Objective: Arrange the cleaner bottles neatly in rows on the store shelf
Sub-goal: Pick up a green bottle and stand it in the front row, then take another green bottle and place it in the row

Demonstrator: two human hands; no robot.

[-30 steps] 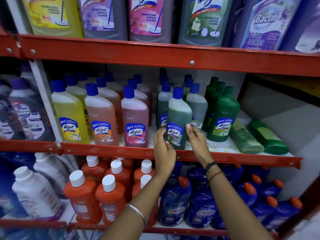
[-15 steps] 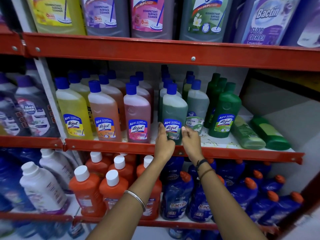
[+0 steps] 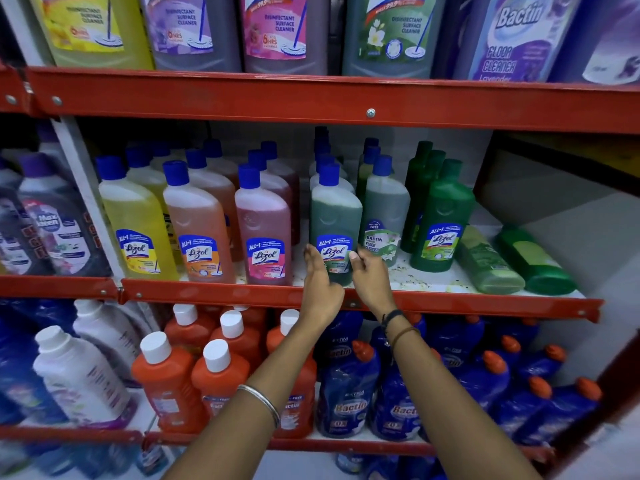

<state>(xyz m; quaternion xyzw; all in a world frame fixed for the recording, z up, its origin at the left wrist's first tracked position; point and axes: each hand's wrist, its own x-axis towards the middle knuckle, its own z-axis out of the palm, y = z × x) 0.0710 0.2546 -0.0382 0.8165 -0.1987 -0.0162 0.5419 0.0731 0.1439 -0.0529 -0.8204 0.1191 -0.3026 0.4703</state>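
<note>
On the middle shelf: a red metal store shelf point(image 3: 214, 295) with a white board is carrying rows of plastic cleaner bottles running front to back.
Task bottle: a grey-green translucent Lizol bottle with a blue screw cap point(image 3: 335, 216) is standing at the front edge of the shelf, between a pink-liquid bottle and a paler green one.
Orientation: its long axis is running straight up, cap pointing up, blue label facing outward toward the viewer.
Left hand: the left hand point(image 3: 320, 289) is reaching up with fingers extended, lying against the bottle's lower left side near the label; whether it is gripping is unclear.
Right hand: the right hand point(image 3: 370, 278) is sitting at the bottle's lower right side with fingers loosely curled and the thumb by the label; a firm hold cannot be told.
Front row, left to right: a yellow-liquid Lizol bottle point(image 3: 136, 226), an orange-liquid Lizol bottle point(image 3: 197, 230), a pink-liquid Lizol bottle point(image 3: 263, 233), the task bottle, a pale grey-green Bactin floor cleaner bottle point(image 3: 386, 213), and a dark green opaque Lizol bottle point(image 3: 445, 216), all standing upright.
Lying bottles: two green bottles point(image 3: 509, 261) are lying on their sides at the shelf's right end, long axes running front to back.
Shelf below: orange bottles with white caps point(image 3: 166, 379) and dark blue Bactin bottles with orange caps point(image 3: 349, 393) are standing in groups.
</note>
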